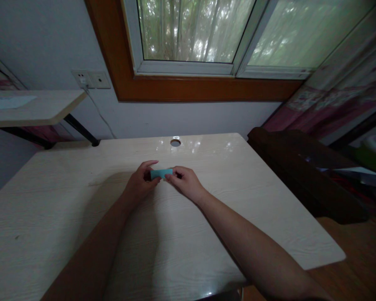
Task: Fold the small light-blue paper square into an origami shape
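A small turquoise rectangular piece (161,173), which looks like folded paper, is held level between my two hands over the middle of the table. My left hand (141,179) pinches its left end between thumb and fingers, with the index finger stretched out above it. At the right end, my right hand (188,181) grips it, thumb in front and fingers behind. Parts of both ends are covered by the fingertips. I cannot tell whether the piece touches the tabletop.
The pale wood-grain table (207,242) has a round cable hole (175,143) near its back edge. A raised shelf (34,110) on black legs stands at the left. Beyond are a wall socket (90,79) with a cord and a window (194,33). Dark furniture (294,167) flanks the right.
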Demonstrator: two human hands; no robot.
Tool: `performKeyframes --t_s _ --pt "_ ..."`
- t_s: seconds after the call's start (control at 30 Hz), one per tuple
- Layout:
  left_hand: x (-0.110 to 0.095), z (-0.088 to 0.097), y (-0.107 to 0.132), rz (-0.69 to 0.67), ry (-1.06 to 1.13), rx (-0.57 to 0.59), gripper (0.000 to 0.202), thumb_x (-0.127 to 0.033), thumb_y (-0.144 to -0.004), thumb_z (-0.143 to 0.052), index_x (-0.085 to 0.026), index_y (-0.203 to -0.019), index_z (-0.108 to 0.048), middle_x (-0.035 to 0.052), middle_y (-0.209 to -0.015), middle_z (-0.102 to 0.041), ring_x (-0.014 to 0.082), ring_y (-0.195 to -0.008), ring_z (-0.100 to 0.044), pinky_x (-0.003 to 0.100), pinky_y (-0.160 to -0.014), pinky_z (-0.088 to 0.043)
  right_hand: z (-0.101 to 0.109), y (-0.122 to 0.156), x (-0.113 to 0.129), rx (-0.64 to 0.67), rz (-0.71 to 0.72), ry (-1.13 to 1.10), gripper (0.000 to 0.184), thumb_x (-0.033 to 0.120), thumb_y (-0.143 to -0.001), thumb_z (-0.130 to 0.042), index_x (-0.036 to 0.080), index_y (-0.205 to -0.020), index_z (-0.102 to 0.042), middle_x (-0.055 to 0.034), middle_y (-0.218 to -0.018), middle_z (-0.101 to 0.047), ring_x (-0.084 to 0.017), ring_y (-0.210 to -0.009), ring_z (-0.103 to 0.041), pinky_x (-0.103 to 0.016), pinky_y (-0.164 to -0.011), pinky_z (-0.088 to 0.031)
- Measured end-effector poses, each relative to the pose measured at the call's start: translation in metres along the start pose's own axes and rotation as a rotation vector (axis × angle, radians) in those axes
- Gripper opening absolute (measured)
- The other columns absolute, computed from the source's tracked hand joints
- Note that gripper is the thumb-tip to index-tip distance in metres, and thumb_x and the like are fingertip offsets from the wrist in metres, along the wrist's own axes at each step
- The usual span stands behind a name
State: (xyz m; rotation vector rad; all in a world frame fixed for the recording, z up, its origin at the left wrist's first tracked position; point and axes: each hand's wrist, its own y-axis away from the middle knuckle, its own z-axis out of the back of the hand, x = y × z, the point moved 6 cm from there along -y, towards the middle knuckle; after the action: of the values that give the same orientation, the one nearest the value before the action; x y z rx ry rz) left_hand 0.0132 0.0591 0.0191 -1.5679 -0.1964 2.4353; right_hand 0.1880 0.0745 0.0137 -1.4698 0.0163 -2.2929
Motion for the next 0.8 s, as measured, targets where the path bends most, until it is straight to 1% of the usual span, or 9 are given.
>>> performKeyframes --t_s 0.1,0.2,0.33,0.43,0.5,0.57,0.63,0.73,0.8 --pt "0.003 0.002 -0.002 0.028 0.122 -0.020 0.056 -0.027 -0.075 -0.071 -0.021 -0.127 -0.050 -0.0046 -0.074 -0.055 0.0110 -0.064 -0.056 0.023 -0.062 -0.045 0.002 0.000 -0.005 -0.020 -0.047 -0.077 0.024 0.039 -0.085 -0.061 0.018 -0.078 -0.067 0.0013 -0.066 -0.059 -0.012 -0.061 -0.049 -0.023 -0.057 -0.035" --pt "0.006 0.010 -0.005 0.060 0.241 -0.074 0.057 -0.028 -0.075 -0.072 -0.019 -0.125 -0.049 -0.0037 -0.072 -0.061 0.0129 -0.067 -0.062 0.026 -0.067 -0.049 0.006 -0.001 -0.009 -0.081 -0.093 -0.155 0.027 0.042 -0.083 -0.062 0.018 -0.071 -0.063 0.0020 -0.063 -0.056 -0.012 -0.058 -0.048 -0.023 -0.055 -0.034" --pt "0.009 0.026 -0.007 0.078 0.265 -0.235 0.051 -0.029 -0.075 -0.071 -0.018 -0.121 -0.051 -0.0030 -0.072 -0.064 0.0137 -0.069 -0.064 0.028 -0.072 -0.051 0.012 -0.003 -0.013 -0.151 -0.156 -0.323 0.030 0.044 -0.080 -0.063 0.018 -0.067 -0.058 0.0014 -0.061 -0.057 -0.012 -0.057 -0.048 -0.023 -0.056 -0.037" --pt "0.012 0.028 -0.006 0.079 0.278 -0.280 0.047 -0.030 -0.077 -0.070 -0.017 -0.118 -0.052 -0.0019 -0.074 -0.065 0.0135 -0.070 -0.064 0.029 -0.075 -0.051 0.013 -0.004 -0.013 -0.159 -0.169 -0.383 0.030 0.043 -0.079 -0.064 0.018 -0.065 -0.057 0.0012 -0.061 -0.058 -0.011 -0.056 -0.049 -0.024 -0.056 -0.037" --pt "0.012 0.023 -0.007 0.078 0.299 -0.237 0.045 -0.032 -0.078 -0.069 -0.017 -0.117 -0.053 0.0001 -0.079 -0.066 0.0137 -0.071 -0.064 0.030 -0.074 -0.053 0.013 -0.004 -0.012 -0.154 -0.159 -0.382 0.029 0.043 -0.078 -0.065 0.018 -0.066 -0.058 0.0012 -0.061 -0.057 -0.011 -0.056 -0.048 -0.024 -0.056 -0.037" --pt "0.010 0.015 -0.006 0.076 0.298 -0.154 0.045 -0.034 -0.078 -0.070 -0.017 -0.116 -0.054 0.0027 -0.087 -0.067 0.0149 -0.074 -0.065 0.031 -0.072 -0.054 0.012 -0.003 -0.010 -0.139 -0.147 -0.369 0.029 0.043 -0.078 -0.065 0.017 -0.066 -0.059 0.0013 -0.061 -0.057 -0.011 -0.057 -0.048 -0.024 -0.056 -0.036" --pt "0.007 0.007 -0.005 0.074 0.229 -0.056 0.040 -0.036 -0.077 -0.070 -0.018 -0.111 -0.060 0.0041 -0.090 -0.067 0.0160 -0.077 -0.065 0.030 -0.071 -0.054 0.009 -0.002 -0.008 -0.112 -0.138 -0.348 0.029 0.043 -0.079 -0.065 0.017 -0.067 -0.060 0.0018 -0.061 -0.056 -0.011 -0.057 -0.048 -0.023 -0.056 -0.036" --pt "0.004 -0.001 -0.003 0.071 0.037 0.071 0.027 -0.039 -0.079 -0.068 -0.018 -0.095 -0.068 0.0027 -0.080 -0.068 0.0161 -0.071 -0.063 0.028 -0.068 -0.051 0.005 0.000 -0.006 -0.064 -0.115 -0.281 0.026 0.042 -0.079 -0.065 0.017 -0.070 -0.062 0.0026 -0.062 -0.055 -0.011 -0.058 -0.046 -0.023 -0.055 -0.035" --pt "0.003 -0.002 -0.001 0.062 -0.050 0.101 0.024 -0.040 -0.079 -0.067 -0.018 -0.086 -0.070 0.0017 -0.074 -0.067 0.0161 -0.067 -0.061 0.027 -0.064 -0.048 0.004 0.000 -0.005 -0.043 -0.089 -0.211 0.025 0.042 -0.080 -0.064 0.018 -0.074 -0.064 0.0026 -0.064 -0.054 -0.011 -0.059 -0.046 -0.023 -0.055 -0.035"
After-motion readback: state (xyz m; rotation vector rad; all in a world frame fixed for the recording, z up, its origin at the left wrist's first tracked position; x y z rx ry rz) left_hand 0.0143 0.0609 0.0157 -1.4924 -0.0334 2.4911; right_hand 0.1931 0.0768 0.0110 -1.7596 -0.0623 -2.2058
